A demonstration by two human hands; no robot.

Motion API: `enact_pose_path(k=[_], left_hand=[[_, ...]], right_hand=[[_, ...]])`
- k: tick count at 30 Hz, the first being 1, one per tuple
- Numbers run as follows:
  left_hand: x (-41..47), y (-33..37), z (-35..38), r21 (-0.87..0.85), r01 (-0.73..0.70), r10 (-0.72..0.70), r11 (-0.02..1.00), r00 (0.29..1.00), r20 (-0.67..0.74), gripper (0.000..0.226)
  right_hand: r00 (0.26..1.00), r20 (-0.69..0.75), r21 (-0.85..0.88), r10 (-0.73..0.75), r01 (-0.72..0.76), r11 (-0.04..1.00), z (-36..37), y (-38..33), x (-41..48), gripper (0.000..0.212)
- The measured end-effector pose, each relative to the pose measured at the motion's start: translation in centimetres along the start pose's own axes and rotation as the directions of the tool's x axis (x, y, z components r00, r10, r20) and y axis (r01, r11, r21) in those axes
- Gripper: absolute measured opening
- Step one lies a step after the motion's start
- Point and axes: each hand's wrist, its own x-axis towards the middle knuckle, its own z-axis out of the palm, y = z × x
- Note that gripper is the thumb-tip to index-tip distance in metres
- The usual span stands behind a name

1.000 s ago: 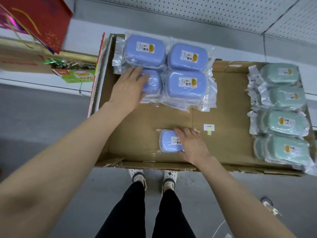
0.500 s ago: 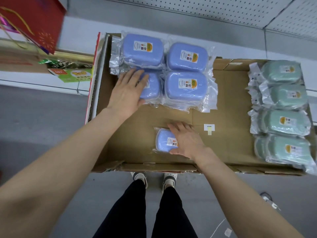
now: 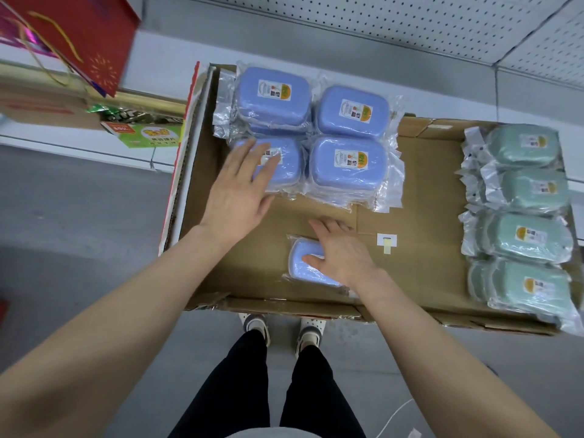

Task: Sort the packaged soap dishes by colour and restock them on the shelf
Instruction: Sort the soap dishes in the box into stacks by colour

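Head view of sorted soap dishes on a flat cardboard (image 3: 426,191) sheet. Four blue stacks (image 3: 352,110) in clear wrap fill the far left corner, two by two and touching. Green dishes (image 3: 531,238) run in a row along the right edge, well apart from the blue. A lone dish (image 3: 300,270), blue and wrapped, lies by the near edge, left of centre. The left hand (image 3: 237,194) rests on the near-left stack (image 3: 286,175), its fingers (image 3: 265,159) straight and slightly spread over the label. The right hand (image 3: 343,254) lies flat on the lone dish, fingers straight and close together, thumb across the lid. A small sticker (image 3: 386,241) sits just right of that hand. A red bag (image 3: 91,36) hangs beyond the left edge, and a pegboard (image 3: 410,20) stands behind
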Motion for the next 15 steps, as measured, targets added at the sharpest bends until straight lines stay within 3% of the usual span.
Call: enact_pose_path(k=[2, 5, 8, 10, 13, 14, 15], left_hand=[[-1.3, 1.3, 0.0, -0.052, -0.052, 0.052, 0.997, 0.999, -0.006, 0.055], [-3.3, 3.5, 0.7, -0.149, -0.084, 0.1, 0.985, 0.99, 0.103, 0.054], [-4.9, 5.9, 2.5, -0.193, -0.069, 0.125, 0.979, 0.948, 0.293, 0.063], [-5.3, 7.6, 3.8, -0.187, -0.06, 0.139, 0.981, 0.883, 0.449, 0.075], [-5.4, 10.3, 5.3, -0.121, -0.055, 0.118, 0.991, 0.785, 0.608, 0.091], [-5.3, 11.0, 5.7, -0.092, -0.053, 0.1, 0.994, 0.769, 0.631, 0.094], [-5.2, 11.5, 6.0, -0.066, -0.054, 0.084, 0.996, 0.768, 0.635, 0.094]], right_hand=[[0.999, 0.029, -0.023, 0.03, -0.03, 0.999, -0.3, 0.0, 0.0, 0.073], [0.995, 0.0, -0.049, 0.097, -0.097, 0.994, -0.9, 0.8, -0.9, 0.054], [0.955, -0.149, -0.015, 0.257, -0.263, 0.965, -2.5, 2.3, -2.5, 0.035], [0.876, -0.355, 0.121, 0.326, -0.303, 0.945, -4.3, 3.2, -3.7, 0.021], [0.686, -0.709, 0.108, 0.163, -0.122, 0.987, -7.9, 4.2, -3.7, 0.014], [0.679, -0.729, 0.057, 0.081, -0.057, 0.997, -8.8, 4.5, -2.9, 0.02], [0.722, -0.692, 0.009, 0.009, -0.004, 1.0, -9.8, 4.8, -1.9, 0.031]])
